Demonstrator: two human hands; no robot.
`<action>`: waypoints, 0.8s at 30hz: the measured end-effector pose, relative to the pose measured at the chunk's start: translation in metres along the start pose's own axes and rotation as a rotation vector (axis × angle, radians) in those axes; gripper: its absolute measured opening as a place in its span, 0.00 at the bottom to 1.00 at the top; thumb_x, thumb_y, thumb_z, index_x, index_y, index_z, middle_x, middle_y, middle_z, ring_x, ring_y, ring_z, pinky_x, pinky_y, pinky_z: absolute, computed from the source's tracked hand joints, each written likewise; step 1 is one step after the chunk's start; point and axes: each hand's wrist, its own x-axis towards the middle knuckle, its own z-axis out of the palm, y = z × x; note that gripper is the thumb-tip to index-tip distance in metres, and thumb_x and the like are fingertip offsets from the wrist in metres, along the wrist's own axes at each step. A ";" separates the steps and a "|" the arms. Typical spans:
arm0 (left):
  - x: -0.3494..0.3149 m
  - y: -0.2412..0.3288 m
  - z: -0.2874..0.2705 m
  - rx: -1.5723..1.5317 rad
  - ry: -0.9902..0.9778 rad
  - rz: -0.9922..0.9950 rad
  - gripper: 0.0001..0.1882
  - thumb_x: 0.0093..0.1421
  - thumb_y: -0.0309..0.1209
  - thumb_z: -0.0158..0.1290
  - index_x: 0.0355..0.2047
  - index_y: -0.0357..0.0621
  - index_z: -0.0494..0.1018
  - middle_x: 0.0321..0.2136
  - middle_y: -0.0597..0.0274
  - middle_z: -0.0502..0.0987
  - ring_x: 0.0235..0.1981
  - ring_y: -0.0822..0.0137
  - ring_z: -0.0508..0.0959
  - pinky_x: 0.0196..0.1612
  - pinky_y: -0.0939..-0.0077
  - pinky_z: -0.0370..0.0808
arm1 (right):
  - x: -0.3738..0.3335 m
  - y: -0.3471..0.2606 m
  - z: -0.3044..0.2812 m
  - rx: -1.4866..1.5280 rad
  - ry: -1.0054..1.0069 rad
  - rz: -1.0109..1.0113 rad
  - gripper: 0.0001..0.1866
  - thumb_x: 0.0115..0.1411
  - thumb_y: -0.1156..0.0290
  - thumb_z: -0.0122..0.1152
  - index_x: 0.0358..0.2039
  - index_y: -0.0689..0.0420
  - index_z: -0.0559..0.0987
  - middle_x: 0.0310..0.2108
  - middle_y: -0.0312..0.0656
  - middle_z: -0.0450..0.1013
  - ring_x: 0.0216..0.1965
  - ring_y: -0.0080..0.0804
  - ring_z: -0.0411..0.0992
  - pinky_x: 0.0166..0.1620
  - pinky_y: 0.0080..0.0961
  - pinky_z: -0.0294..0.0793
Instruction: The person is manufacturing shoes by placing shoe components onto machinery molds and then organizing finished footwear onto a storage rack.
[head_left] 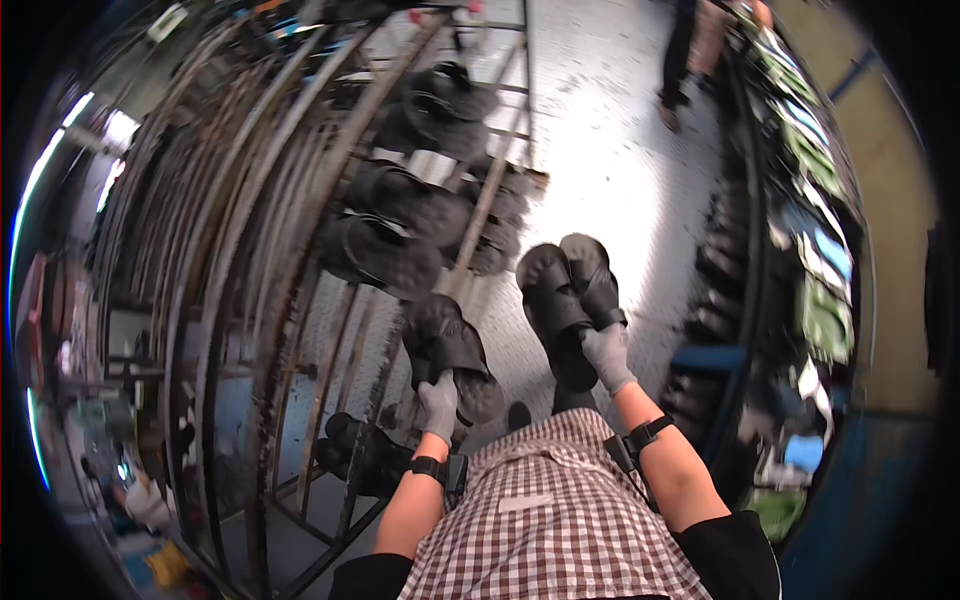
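Pale, shiny floor (610, 130) ran up the middle of the frame, an open lane between a metal rack (300, 250) filling the left half and a dark shelf row (750, 250) curving down the right edge; another person's legs (685, 60) stood at the top of that lane. Left hand (438, 400), in a grey glove, had its fingers closed around the lower end of a dark shoe pair (450, 345) resting against a rack bar at centre-left; right hand (608, 355), also gloved, gripped a second dark pair (568, 295) at centre, held up over the bare floor and apart from the rack. Outward from the left hand, more dark shoes (400, 215) hung on the rack's pegs toward the upper centre, close-packed; one more pair (360, 455) sat lower, beside the left wrist strap. Checked apron (550, 520) filled the lower centre; free room lay mainly ahead of the right hand.
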 end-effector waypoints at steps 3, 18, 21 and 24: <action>-0.038 0.015 0.009 0.008 -0.152 0.069 0.27 0.60 0.38 0.62 0.53 0.28 0.74 0.48 0.44 0.81 0.49 0.58 0.79 0.53 0.64 0.72 | -0.065 0.008 -0.050 0.317 0.242 -0.137 0.24 0.49 0.80 0.61 0.50 0.64 0.81 0.47 0.54 0.81 0.51 0.43 0.80 0.55 0.37 0.77; -0.256 -0.040 0.100 -0.383 -1.221 0.604 0.29 0.58 0.10 0.46 0.62 0.33 0.67 0.53 0.58 0.77 0.52 0.68 0.76 0.56 0.73 0.74 | -0.343 0.143 -0.175 0.241 0.806 -0.127 0.23 0.51 0.78 0.66 0.50 0.63 0.80 0.47 0.49 0.80 0.51 0.42 0.80 0.55 0.36 0.77; -0.319 -0.056 0.099 -0.147 -1.277 0.645 0.30 0.58 0.10 0.45 0.63 0.32 0.66 0.52 0.56 0.77 0.50 0.66 0.77 0.55 0.72 0.76 | -0.400 0.197 -0.185 0.212 0.894 -0.038 0.22 0.54 0.78 0.65 0.52 0.64 0.79 0.48 0.48 0.80 0.51 0.40 0.79 0.55 0.36 0.76; -0.359 -0.080 0.103 -0.097 -1.385 0.552 0.29 0.58 0.10 0.45 0.62 0.31 0.66 0.51 0.54 0.77 0.49 0.66 0.78 0.53 0.73 0.77 | -0.453 0.213 -0.201 0.331 0.977 0.040 0.21 0.55 0.78 0.64 0.52 0.65 0.79 0.48 0.47 0.80 0.51 0.40 0.79 0.55 0.36 0.76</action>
